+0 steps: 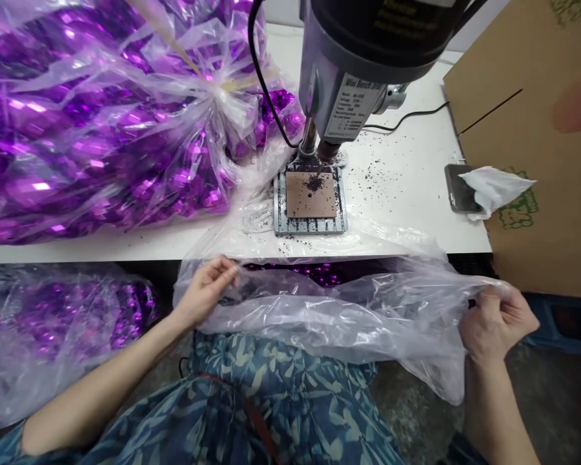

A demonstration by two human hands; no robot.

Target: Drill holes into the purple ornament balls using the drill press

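A large clear plastic bag (319, 316) stretches across my lap, its mouth spread wide along the table's front edge. Shiny purple pieces (319, 274) show down inside it. My left hand (210, 284) is closed in a pinch at the bag's left side, thumb against the fingers. On the right, my right hand (496, 320) grips the bag's edge in a fist, pulling the film taut. Beyond the bag stands a mini bench drill (339, 97), above a brown square board (312, 194) with a dark hole, lying on a grey slotted base (310, 226).
A tied bag of purple mirrored ornaments (101, 135) covers the table's left side; another bag (68, 323) sits below it. Dark shavings dot the white table (407, 200). At right are a phone (459, 187), a crumpled white tissue (496, 187) and a cardboard box (537, 90). Black cords run behind.
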